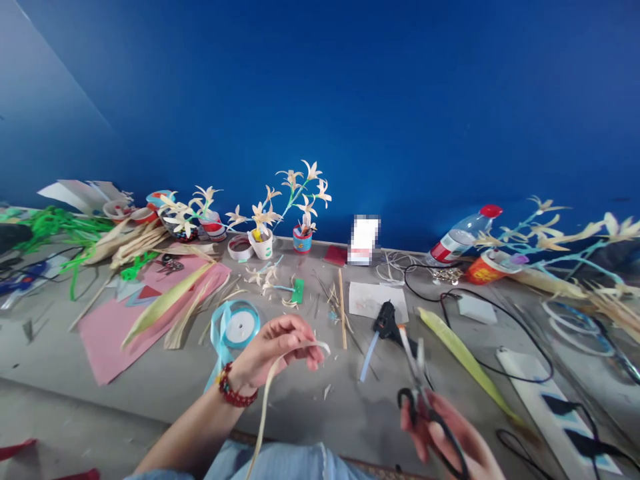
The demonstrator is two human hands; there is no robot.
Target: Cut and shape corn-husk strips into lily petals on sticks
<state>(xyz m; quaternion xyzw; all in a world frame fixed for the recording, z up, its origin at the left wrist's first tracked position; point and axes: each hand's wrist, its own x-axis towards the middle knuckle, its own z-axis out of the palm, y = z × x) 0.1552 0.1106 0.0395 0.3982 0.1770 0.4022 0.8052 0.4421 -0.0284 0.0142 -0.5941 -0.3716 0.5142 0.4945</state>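
Observation:
My left hand (285, 350), with a red beaded bracelet at the wrist, pinches a narrow pale strip (267, 393) that looks like dried husk. One end of the strip curls past my fingertips; the other hangs down toward my lap. On the right, my right hand (445, 427) grips scissors (417, 383) by the handles, blades pointing up and parted. A black glue gun (387, 323) with a pale blue glue stick lies just beyond the scissors. Left of my left hand is a spool of light blue ribbon (241, 325). Small pale scraps (327, 392) lie between the hands.
Husk flowers stand in a white cup (263, 245), a small blue-red pot (303, 240) and an orange cup (493, 267). A plastic bottle (460, 237) is at the back right. Cables run by a power strip (540, 393). Pink paper (110, 340) and husks lie left.

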